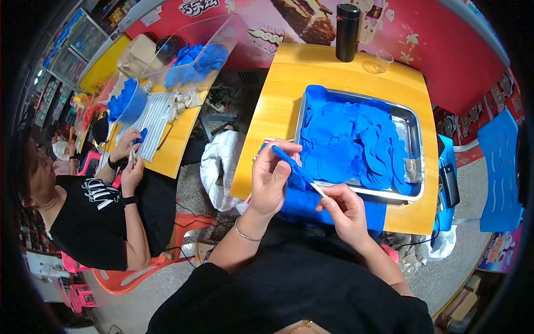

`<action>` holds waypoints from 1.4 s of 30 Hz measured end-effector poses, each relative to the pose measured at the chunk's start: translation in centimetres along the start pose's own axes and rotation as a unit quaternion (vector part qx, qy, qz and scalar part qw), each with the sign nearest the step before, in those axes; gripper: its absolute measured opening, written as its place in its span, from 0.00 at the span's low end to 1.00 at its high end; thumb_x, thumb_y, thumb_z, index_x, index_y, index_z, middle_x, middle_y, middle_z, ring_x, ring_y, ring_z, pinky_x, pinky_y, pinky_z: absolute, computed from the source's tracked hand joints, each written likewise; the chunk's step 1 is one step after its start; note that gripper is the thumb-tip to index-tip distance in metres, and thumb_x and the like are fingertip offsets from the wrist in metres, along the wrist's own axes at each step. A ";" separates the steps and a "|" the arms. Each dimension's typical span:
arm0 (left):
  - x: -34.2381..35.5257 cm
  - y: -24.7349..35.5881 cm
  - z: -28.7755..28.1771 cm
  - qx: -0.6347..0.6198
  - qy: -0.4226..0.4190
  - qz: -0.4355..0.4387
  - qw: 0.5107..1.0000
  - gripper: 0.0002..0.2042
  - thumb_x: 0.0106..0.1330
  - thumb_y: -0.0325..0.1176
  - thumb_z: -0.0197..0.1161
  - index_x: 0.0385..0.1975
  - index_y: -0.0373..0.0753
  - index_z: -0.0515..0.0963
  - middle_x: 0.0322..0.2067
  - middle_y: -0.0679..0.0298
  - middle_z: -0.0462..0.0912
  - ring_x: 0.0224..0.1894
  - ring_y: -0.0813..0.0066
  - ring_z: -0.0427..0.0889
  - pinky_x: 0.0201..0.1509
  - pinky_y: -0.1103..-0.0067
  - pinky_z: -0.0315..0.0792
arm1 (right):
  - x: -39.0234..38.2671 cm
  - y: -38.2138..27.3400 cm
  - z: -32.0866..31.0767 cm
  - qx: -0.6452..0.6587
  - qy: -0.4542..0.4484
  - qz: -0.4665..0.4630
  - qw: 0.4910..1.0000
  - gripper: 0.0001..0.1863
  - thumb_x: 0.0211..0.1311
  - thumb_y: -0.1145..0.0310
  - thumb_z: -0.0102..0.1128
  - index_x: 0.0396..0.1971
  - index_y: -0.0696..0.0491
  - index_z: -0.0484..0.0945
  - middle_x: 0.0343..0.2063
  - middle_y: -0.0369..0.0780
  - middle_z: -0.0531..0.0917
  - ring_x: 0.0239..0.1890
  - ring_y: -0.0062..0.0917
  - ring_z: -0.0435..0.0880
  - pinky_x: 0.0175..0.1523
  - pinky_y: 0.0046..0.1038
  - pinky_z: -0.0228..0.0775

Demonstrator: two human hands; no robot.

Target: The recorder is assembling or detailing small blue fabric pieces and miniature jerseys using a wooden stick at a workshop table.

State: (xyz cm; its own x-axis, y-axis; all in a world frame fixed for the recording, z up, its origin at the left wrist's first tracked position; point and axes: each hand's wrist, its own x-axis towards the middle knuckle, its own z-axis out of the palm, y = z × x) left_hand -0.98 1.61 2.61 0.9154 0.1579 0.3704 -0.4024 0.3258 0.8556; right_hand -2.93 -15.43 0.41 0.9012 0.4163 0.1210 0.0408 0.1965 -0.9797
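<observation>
My left hand (270, 181) is closed on a small blue piece (289, 164) of thin, cloth-like material, pinched between thumb and fingers. A slim pale stick (318, 190), perhaps a handle, is gripped in my right hand (346, 210). Its far end meets the blue piece, and whether it has a tip there is hidden. Just beyond my hands a shallow metal tray (414, 119) holds a heap of flat, rounded blue pieces (336, 133). Below the tray, a blue cloth (334, 210) lies over the table's near edge.
On the yellow table (283, 72) stand a black bottle (347, 33) and a clear cup (382, 61). At left a co-worker (89, 217) handles a blue piece beside a blue bowl (129, 103) and clear bin (189, 55). A blue chair (498, 172) is at right.
</observation>
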 end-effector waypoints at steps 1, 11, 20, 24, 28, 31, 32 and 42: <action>-0.2 -0.7 -0.8 -0.067 -0.030 0.008 0.997 0.16 0.65 0.42 0.56 0.37 0.33 0.73 0.35 0.61 0.75 0.35 0.81 0.73 0.39 0.86 0.66 | 0.0 0.0 0.1 0.001 0.000 0.001 1.000 0.09 0.63 0.76 0.51 0.42 0.62 0.73 0.31 0.38 0.79 0.31 0.17 0.77 0.38 0.19 0.70; -0.4 -0.2 1.8 -0.178 0.073 -0.050 0.980 0.16 0.69 0.49 0.45 0.30 0.42 0.66 0.17 0.73 0.58 0.14 0.83 0.57 0.18 0.82 0.54 | -0.4 1.4 0.6 0.010 0.011 -0.027 1.000 0.10 0.62 0.76 0.51 0.43 0.62 0.74 0.33 0.39 0.80 0.32 0.18 0.78 0.38 0.19 0.70; -0.7 -0.5 1.4 -0.192 0.076 -0.039 0.978 0.18 0.68 0.51 0.45 0.32 0.41 0.69 0.14 0.70 0.61 0.14 0.83 0.60 0.20 0.83 0.57 | -0.2 1.6 0.7 0.009 0.008 -0.035 0.999 0.10 0.61 0.78 0.52 0.43 0.61 0.75 0.34 0.41 0.81 0.32 0.19 0.79 0.37 0.19 0.71; -0.7 -0.2 1.4 -0.167 0.058 -0.064 0.982 0.18 0.68 0.53 0.43 0.31 0.44 0.68 0.13 0.73 0.54 0.12 0.83 0.55 0.17 0.83 0.53 | -0.1 2.1 0.7 -0.067 0.026 -0.092 0.993 0.11 0.60 0.79 0.53 0.42 0.61 0.76 0.33 0.42 0.81 0.31 0.19 0.80 0.35 0.19 0.72; -0.8 -0.1 1.7 -0.197 0.047 -0.064 0.977 0.18 0.67 0.54 0.44 0.31 0.44 0.68 0.13 0.73 0.54 0.12 0.83 0.55 0.17 0.83 0.54 | 0.2 1.4 1.1 -0.036 0.013 -0.070 0.997 0.10 0.60 0.79 0.53 0.42 0.62 0.75 0.33 0.41 0.81 0.31 0.19 0.80 0.36 0.19 0.72; -0.8 -0.3 1.9 -0.139 0.124 -0.038 0.982 0.18 0.67 0.54 0.44 0.31 0.44 0.66 0.14 0.73 0.55 0.13 0.83 0.55 0.17 0.82 0.55 | 0.4 0.7 1.2 -0.018 0.021 -0.033 0.999 0.09 0.61 0.78 0.53 0.40 0.62 0.75 0.31 0.41 0.81 0.31 0.20 0.80 0.37 0.21 0.72; -0.8 -0.3 1.8 -0.140 0.124 -0.038 0.982 0.18 0.67 0.54 0.44 0.31 0.44 0.66 0.14 0.73 0.55 0.13 0.83 0.55 0.17 0.82 0.55 | 0.3 0.7 1.2 -0.018 0.020 -0.033 0.999 0.09 0.61 0.78 0.53 0.40 0.62 0.75 0.31 0.41 0.81 0.31 0.20 0.80 0.37 0.21 0.72; -1.2 -0.7 1.2 -0.216 0.095 -0.029 0.971 0.17 0.67 0.51 0.47 0.33 0.41 0.67 0.15 0.71 0.61 0.15 0.83 0.62 0.21 0.83 0.61 | 0.2 1.6 1.4 -0.042 0.033 -0.096 0.994 0.09 0.59 0.80 0.54 0.40 0.61 0.76 0.33 0.42 0.82 0.32 0.20 0.81 0.35 0.19 0.73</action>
State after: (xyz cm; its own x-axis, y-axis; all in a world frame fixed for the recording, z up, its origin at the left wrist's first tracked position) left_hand -1.75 0.03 1.98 0.9343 0.2832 0.2165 -0.3555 0.6942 0.6259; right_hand -3.27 -13.79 -0.96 0.8998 0.3176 0.2991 0.2483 0.1909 -0.9497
